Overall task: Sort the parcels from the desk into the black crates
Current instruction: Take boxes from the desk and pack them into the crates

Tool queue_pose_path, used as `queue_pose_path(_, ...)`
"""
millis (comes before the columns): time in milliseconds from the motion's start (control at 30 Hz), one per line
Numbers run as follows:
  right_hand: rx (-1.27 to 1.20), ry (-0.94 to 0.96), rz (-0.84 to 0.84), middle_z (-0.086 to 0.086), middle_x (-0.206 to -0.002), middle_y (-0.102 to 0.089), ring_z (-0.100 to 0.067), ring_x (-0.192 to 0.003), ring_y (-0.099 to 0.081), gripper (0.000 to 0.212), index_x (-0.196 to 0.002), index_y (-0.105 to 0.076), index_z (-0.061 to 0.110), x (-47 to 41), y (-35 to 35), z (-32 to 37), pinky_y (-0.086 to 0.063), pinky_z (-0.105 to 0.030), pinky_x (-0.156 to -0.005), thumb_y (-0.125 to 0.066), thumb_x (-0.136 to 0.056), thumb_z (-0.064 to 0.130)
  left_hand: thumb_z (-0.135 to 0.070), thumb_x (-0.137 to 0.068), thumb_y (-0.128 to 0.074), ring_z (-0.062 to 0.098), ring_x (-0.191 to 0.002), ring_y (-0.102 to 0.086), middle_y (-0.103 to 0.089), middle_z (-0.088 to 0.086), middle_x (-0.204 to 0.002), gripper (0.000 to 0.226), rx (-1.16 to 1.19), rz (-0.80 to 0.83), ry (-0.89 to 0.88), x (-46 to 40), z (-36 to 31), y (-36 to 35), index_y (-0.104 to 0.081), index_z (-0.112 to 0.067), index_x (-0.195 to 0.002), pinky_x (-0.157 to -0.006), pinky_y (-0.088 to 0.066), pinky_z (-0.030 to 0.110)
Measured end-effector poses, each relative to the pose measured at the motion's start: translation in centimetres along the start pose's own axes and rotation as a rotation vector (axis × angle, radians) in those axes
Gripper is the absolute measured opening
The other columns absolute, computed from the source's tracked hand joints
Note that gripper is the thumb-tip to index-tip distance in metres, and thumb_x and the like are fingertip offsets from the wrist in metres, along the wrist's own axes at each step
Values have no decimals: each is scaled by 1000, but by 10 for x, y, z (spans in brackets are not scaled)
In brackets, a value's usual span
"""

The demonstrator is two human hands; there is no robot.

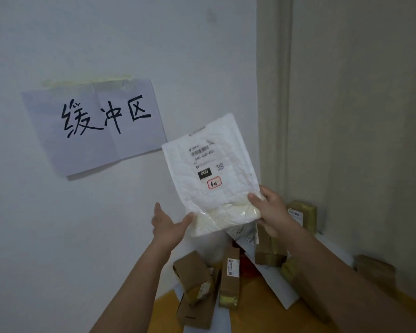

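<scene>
Left hand, open with straight fingers, touches the lower left corner of a white mailer with its thumb tip and does not grip it. Behind it, on the wall, hangs a taped paper sign with three handwritten characters. At centre, the mailer is raised upright above the desk, label side to the camera; the label carries a barcode, a black "060" tag and a small red-framed sticker. Right hand pinches the mailer's lower right corner, thumb on the front, fingers curled behind.

Below, toward the desk's far edge against the wall, lie several brown boxes, some standing on end, some flat, together with white envelopes. Further right, more boxes sit in the corner by the door frame, one just behind the right hand.

Progress, as judged: one parcel is lifted, apparently for reading its label, and is not yet placed. No black crate is in view, so how many parcels are already sorted cannot be told. The heap on the desk suggests that much of the sorting is left.
</scene>
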State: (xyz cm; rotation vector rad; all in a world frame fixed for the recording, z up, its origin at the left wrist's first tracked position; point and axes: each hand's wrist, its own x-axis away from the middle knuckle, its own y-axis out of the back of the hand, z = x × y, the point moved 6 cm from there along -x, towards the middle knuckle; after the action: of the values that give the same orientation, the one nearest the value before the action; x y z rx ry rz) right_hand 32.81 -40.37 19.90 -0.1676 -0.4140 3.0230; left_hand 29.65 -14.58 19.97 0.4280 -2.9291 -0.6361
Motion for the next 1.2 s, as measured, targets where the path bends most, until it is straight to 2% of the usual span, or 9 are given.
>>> queue_pose_path(100,-179,-86,78,0,-101,-75,-21,-94,-71,17,-108,-66,16,2,-7,-5,-61,-36,-69,-57,-97,7,-45,-82,-72,31,-140,-37,-31,3,-158,96,421,320,169,2,10,-15,-13,-31,-156,-113,-30,53)
queue_pose_path(167,-237,-106,121,-3,-106,-75,-24,-98,-72,18,-110,-65,16,4,-10,-7,-61,-40,-74,-57,-97,7,-34,-88,-69,24,-124,-56,-57,-2,-139,69,526,359,91,1,1,-14,-36,-27,-148,-107,-40,48)
queue_pose_path(233,-275,-122,155,-6,-112,-73,-26,-102,-71,21,-115,-64,14,5,-11,-9,-60,-43,-82,-57,-96,9,-19,-96,-61,22,-112,-65,-68,-3,-124,41,569,312,-10,1,-9,-7,-53,-23,-136,-96,-51,42)
queue_pose_path(400,-222,-100,181,-9,-119,-71,-29,-109,-68,45,-133,-56,13,7,-8,-10,-54,-49,-94,-65,-89,9,-3,-97,-54,28,-107,-68,-70,7,-120,31,589,228,-98,2,-14,5,-60,-10,-127,-84,-57,40)
queue_pose_path(500,-237,-59,173,-12,-118,-71,-28,-110,-67,65,-141,-45,27,12,-4,-6,-54,-47,-93,-68,-83,11,-1,-97,-53,30,-107,-68,-69,11,-120,31,600,199,-113,5,-10,9,-60,-7,-126,-83,-58,38)
queue_pose_path(633,-175,-15,141,-9,-116,-72,-18,-98,-72,59,-145,-43,28,18,0,1,-59,-29,-69,-62,-93,7,-1,-97,-53,27,-103,-69,-72,6,-114,26,622,185,-102,10,-5,9,-64,-12,-118,-78,-60,35)
queue_pose_path(800,-119,-8,111,-7,-113,-73,-18,-97,-72,61,-143,-49,24,24,0,-1,-60,-30,-69,-65,-89,1,-1,-97,-54,25,-101,-70,-73,5,-113,25,629,185,-103,17,2,12,-66,-15,-112,-76,-60,33)
queue_pose_path(1067,-75,-46,57,-6,-118,-71,-20,-100,-71,51,-135,-57,20,33,-11,-15,-62,-35,-73,-63,-90,-3,-3,-97,-57,22,-100,-69,-71,5,-113,28,548,108,-80,23,26,33,-62,-11,-123,-79,-57,36)
queue_pose_path(1200,16,-97,58,-3,-112,-72,-13,-89,-73,47,-132,-60,21,46,-20,-39,-59,-29,-66,-62,-91,-3,-3,-97,-56,23,-100,-69,-71,9,-111,27,581,54,-52,30,51,48,-60,-9,-123,-77,-56,33)
